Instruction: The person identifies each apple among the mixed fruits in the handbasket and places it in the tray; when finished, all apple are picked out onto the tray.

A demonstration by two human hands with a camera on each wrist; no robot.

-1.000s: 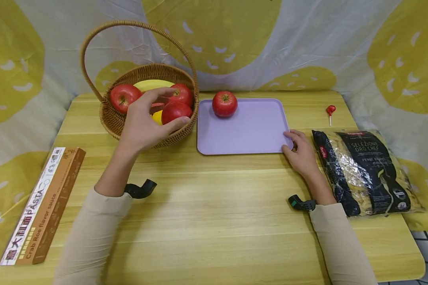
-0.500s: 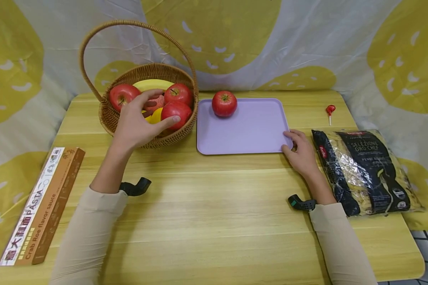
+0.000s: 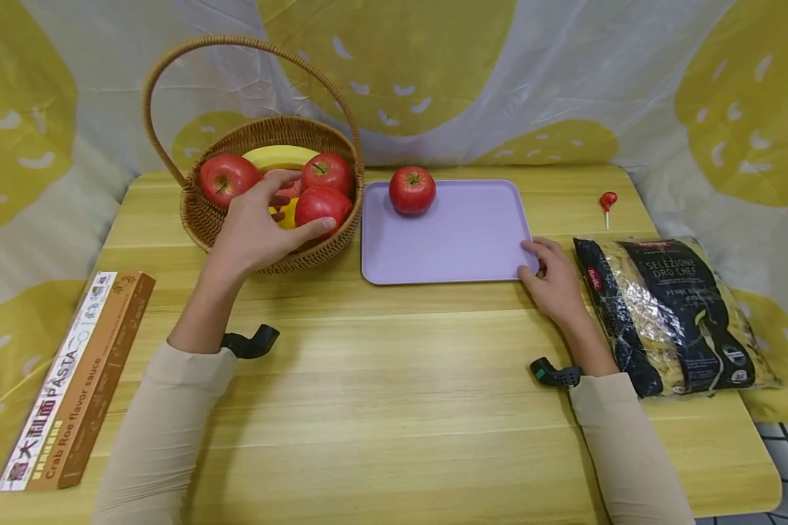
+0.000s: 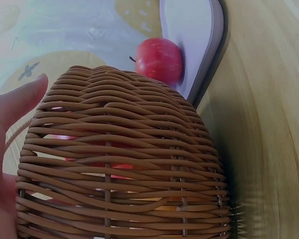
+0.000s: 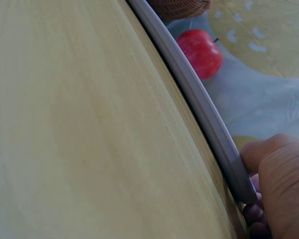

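Note:
My left hand (image 3: 252,230) is over the wicker basket (image 3: 200,226), fingers spread and loosely bent above the fruit. Its thumb overlaps the front red fruit (image 3: 322,208) in the head view, while the fingertips reach toward a pinkish fruit and a yellow one. Red apples (image 3: 228,181) lie at the basket's left and right, with a banana (image 3: 279,156) behind. From the left wrist, the basket's woven wall (image 4: 119,164) hides most of the fruit. My right hand (image 3: 554,281) pinches the lilac tray (image 3: 462,237) at its right edge, thumb (image 5: 259,152) at the rim. One apple (image 3: 412,190) sits on the tray's back left.
A pasta box (image 3: 75,379) lies along the table's left side. To the right is a bag of penne (image 3: 676,313), with a red lollipop (image 3: 608,201) behind it. The basket's tall handle (image 3: 249,42) arches over the fruit. A patterned cloth (image 3: 565,73) hangs behind the table.
My left hand has drawn back a little to the left over the basket, uncovering more of the right-hand apple and the front red fruit. The right hand and tray have stayed in place.

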